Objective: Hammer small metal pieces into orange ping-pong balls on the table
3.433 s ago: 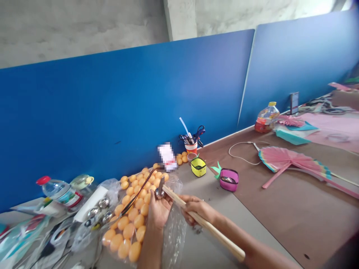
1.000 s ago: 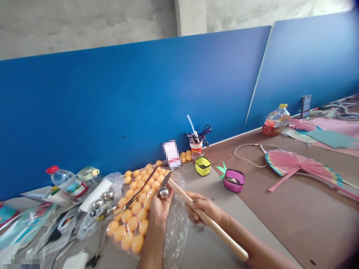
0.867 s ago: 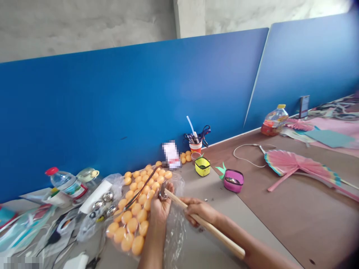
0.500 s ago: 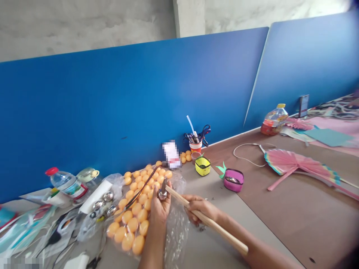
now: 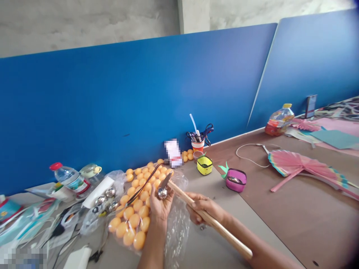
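Observation:
In the palm of my left hand (image 5: 159,207) rests a shiny silver ball (image 5: 162,193), with the fingers curled partly up around it. My right hand (image 5: 204,209) is wrapped round the wooden handle (image 5: 224,232) of a hammer. Its dark metal head (image 5: 165,180) lies right over the ball, close against or touching it; I cannot tell which. Beneath and left of my left hand spreads a clear plastic bag of orange balls (image 5: 134,220). More silver balls (image 5: 110,192) lie in plastic further left.
A yellow basket (image 5: 204,170) and a purple basket (image 5: 236,186) stand beyond my right hand. Behind are a phone (image 5: 174,153) and a cup of tools (image 5: 198,145). Bottles (image 5: 74,183) and cables clutter the left; a pink paper fan (image 5: 301,164) lies right.
The fingers of my left hand have loosened, showing more of the silver ball. The hammer head has tilted towards the right. The view has shifted slightly left.

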The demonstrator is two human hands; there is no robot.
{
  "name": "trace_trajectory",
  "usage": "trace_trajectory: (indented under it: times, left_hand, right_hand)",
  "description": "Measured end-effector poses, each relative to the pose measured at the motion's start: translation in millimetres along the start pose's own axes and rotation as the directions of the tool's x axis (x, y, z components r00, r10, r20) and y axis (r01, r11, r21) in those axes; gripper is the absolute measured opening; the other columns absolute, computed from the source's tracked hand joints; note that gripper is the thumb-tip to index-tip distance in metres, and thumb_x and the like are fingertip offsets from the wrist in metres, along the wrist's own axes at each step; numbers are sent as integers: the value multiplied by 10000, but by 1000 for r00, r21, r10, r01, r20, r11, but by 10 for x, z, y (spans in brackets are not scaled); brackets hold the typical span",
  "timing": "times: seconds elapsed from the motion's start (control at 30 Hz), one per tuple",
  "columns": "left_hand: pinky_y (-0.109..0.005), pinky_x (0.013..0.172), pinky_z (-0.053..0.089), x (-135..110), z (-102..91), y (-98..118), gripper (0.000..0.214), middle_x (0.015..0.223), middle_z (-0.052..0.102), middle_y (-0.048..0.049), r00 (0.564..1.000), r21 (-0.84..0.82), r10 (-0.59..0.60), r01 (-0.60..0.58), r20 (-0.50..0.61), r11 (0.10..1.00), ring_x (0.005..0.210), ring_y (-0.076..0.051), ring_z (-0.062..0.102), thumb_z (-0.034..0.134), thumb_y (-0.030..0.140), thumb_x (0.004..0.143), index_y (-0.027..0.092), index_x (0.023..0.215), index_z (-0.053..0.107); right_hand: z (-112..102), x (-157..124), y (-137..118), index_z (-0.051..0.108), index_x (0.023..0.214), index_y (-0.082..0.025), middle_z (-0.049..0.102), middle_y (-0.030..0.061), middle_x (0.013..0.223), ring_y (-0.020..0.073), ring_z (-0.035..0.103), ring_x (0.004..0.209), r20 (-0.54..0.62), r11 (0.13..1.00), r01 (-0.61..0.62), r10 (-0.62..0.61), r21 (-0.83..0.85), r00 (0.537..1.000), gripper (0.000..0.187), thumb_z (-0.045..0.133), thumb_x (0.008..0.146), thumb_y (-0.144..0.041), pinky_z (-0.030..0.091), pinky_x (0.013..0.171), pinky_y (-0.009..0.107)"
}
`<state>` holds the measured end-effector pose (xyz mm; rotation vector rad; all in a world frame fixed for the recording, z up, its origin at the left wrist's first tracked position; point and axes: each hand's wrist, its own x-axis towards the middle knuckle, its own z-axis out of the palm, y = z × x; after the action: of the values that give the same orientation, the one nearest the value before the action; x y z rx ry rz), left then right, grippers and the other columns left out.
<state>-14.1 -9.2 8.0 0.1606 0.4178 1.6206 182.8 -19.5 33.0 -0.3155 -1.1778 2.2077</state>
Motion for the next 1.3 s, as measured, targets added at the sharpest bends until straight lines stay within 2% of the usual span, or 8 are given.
trace_trajectory:
  times: [0.17, 0.33, 0.5, 0.7, 0.87, 1.07, 1.23, 1.3]
  left_hand:
    - [-480, 919, 549, -27, 46, -6, 416, 1109, 747, -173, 1000, -16, 13, -14, -7, 1000, 975, -284, 726, 471, 325, 971, 166, 1331, 605]
    - [-441, 818, 588, -63, 116, -14, 394, 988, 766, -167, 1000, 22, -15, 15, -26, 1000, 880, -271, 739, 507, 331, 959, 128, 1273, 630]
    - [-441, 817, 590, -50, 117, -13, 403, 983, 763, -161, 998, 52, -31, 34, -63, 998, 823, -254, 743, 469, 326, 969, 138, 1300, 600]
    - [-436, 846, 587, -20, -7, 6, 425, 980, 762, -179, 998, -20, -40, 39, -52, 999, 888, -270, 745, 478, 354, 969, 119, 1309, 581]
    - [-419, 854, 586, -21, 35, 5, 401, 1025, 766, -144, 998, -6, 22, -23, -66, 1000, 859, -242, 745, 472, 282, 966, 175, 1339, 570]
    - [-440, 807, 594, -40, 28, -18, 398, 895, 760, -159, 995, 3, -9, 9, -102, 1000, 833, -262, 739, 461, 371, 973, 112, 1213, 645]
    - [-313, 557, 549, -62, 66, -30, 460, 653, 670, -95, 995, 101, -77, 83, -60, 991, 525, -163, 609, 447, 462, 957, 90, 1020, 710]
    - [-325, 605, 552, -77, 143, -25, 408, 692, 672, -95, 996, 130, -77, 83, -51, 988, 558, -161, 614, 491, 428, 939, 90, 995, 711]
  right_hand:
    - [24, 15, -22, 612, 1205, -102, 474, -96, 402, 84, 305, 286, -44, 992, -118, 117, -34, 992, 569, 611, 685, -332, 247, 358, 214]
    - [43, -15, -94, 574, 1231, -130, 479, -102, 436, 73, 291, 317, -27, 997, 30, -29, 64, 999, 572, 618, 709, -359, 258, 388, 213]
    - [53, 25, -81, 585, 1164, -98, 476, -90, 390, 89, 303, 282, -102, 992, -127, 125, -21, 987, 553, 602, 672, -351, 222, 342, 222]
    - [79, -20, -129, 571, 1192, -138, 474, -107, 421, 73, 270, 315, -92, 998, 16, -11, 56, 996, 546, 594, 695, -363, 222, 378, 209]
    - [64, -1, -73, 614, 1152, -118, 488, -93, 394, 88, 328, 300, -105, 980, -163, 151, -117, 983, 538, 598, 656, -326, 240, 363, 215]
    - [58, -43, -173, 571, 1205, -120, 493, -92, 442, 74, 291, 326, -44, 996, 40, -37, 80, 998, 530, 600, 725, -343, 230, 396, 216]
    - [42, -56, -199, 558, 1226, -118, 490, -87, 459, 68, 266, 349, -84, 988, 85, -75, 132, 994, 534, 623, 754, -359, 199, 413, 223]
    - [39, -55, -194, 563, 1212, -120, 489, -85, 460, 70, 272, 355, -76, 986, 96, -86, 135, 993, 527, 637, 754, -370, 202, 419, 229]
